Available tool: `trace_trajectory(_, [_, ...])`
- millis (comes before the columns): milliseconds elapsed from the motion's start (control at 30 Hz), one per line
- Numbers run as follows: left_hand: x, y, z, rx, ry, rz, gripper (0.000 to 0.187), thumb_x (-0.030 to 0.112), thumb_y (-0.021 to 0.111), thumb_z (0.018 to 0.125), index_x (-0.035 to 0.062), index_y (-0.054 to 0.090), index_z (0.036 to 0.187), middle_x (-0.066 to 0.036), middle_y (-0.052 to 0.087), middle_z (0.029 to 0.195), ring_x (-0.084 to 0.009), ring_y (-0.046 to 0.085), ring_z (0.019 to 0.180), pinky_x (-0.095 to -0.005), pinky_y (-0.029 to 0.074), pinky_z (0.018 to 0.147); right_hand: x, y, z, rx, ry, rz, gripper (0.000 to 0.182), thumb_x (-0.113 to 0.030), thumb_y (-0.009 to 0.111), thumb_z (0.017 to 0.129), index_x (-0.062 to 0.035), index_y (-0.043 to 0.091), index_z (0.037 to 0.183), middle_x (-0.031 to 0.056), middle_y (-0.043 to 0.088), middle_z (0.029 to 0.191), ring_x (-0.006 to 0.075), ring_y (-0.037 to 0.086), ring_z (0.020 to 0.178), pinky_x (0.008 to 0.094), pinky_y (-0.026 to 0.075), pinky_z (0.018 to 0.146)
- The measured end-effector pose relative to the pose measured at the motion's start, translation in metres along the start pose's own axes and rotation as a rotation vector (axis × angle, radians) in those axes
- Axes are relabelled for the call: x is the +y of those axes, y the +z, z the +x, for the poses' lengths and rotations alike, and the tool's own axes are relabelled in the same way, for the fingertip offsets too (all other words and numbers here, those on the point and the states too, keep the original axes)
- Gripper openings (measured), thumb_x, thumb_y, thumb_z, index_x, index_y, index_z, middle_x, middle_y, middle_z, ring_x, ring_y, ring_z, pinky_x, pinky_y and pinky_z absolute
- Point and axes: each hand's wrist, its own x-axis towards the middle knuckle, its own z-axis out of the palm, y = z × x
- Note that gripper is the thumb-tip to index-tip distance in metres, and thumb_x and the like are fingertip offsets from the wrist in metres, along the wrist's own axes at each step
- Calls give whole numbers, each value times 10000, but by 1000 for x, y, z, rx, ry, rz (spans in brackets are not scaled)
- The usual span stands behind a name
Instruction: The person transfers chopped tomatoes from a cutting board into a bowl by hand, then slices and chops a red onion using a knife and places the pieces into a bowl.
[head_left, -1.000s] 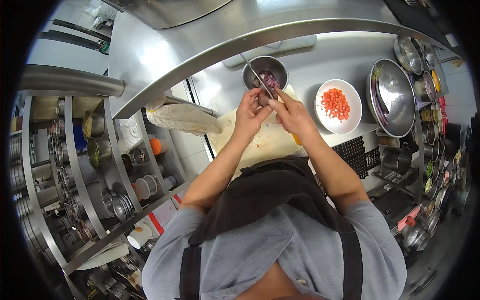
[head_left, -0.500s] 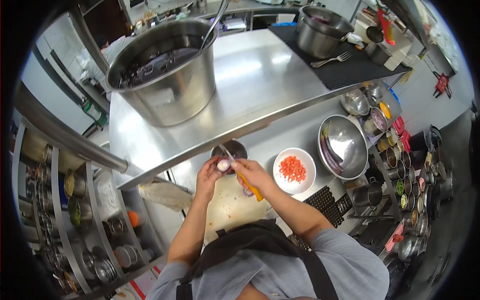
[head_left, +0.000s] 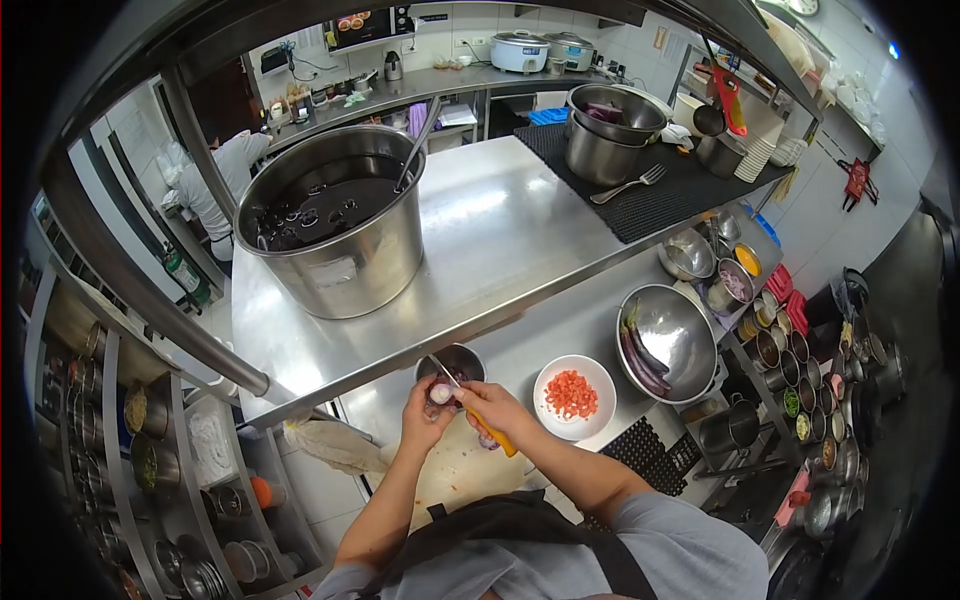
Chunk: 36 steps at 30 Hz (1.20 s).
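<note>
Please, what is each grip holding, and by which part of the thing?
The right grip holds the knife by its orange handle; the left grip holds the onion by its side.

No text, brand or number can be read. A pale patch like a label point(head_left: 333, 273) sits on the outer wall of the large pot point(head_left: 385, 262) on the bench point(head_left: 480, 205), too washed out to make out, and the small marks on the front of the rice cooker point(head_left: 519, 53) are too tiny to tell. The extinguisher point(head_left: 183, 272) bears a blurred label, and the notice point(head_left: 660, 37) on the far wall is likewise illegible.
</note>
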Motion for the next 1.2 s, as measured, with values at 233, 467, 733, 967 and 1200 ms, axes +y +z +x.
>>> trace_trajectory(233, [0,1,2,29,133,263,678,-15,763,801,4,427,1389,-163,544,1318,-252,587,1214,-360,578,915,-6,1,-6,1,17,-16,443,-454,578,998,-22,626,1086,19,540,613,105,493,420,276,393,378])
trace_trajectory(467, [-8,-5,3,50,286,528,652,-2,790,774,9,475,1345,-145,545,1267,-247,604,1147,-356,568,920,0,0,-5,-15,57,13,465,-420,582,1008,-8,604,1223,28,543,606,110,495,417,262,391,389])
trace_trajectory(733, [8,-17,-7,51,134,-169,643,68,821,801,36,500,1356,-92,529,1344,-215,544,1241,-328,499,989,19,-15,39,162,44,-251,519,-488,611,967,-19,620,1189,36,557,632,108,505,471,292,405,411])
trace_trajectory(967, [37,-29,-20,98,16,124,669,77,798,816,51,460,1394,-82,562,1343,-190,557,1235,-286,496,849,15,10,34,111,-15,-142,561,-404,572,1006,-100,493,1470,81,616,789,104,539,520,264,406,411])
trace_trajectory(1200, [33,-27,-22,96,-38,-209,625,-9,758,815,35,471,1368,-98,589,1263,-190,584,1188,-310,535,890,0,22,33,215,-6,-270,533,-390,548,1019,-127,495,1479,50,574,648,98,491,448,266,382,391])
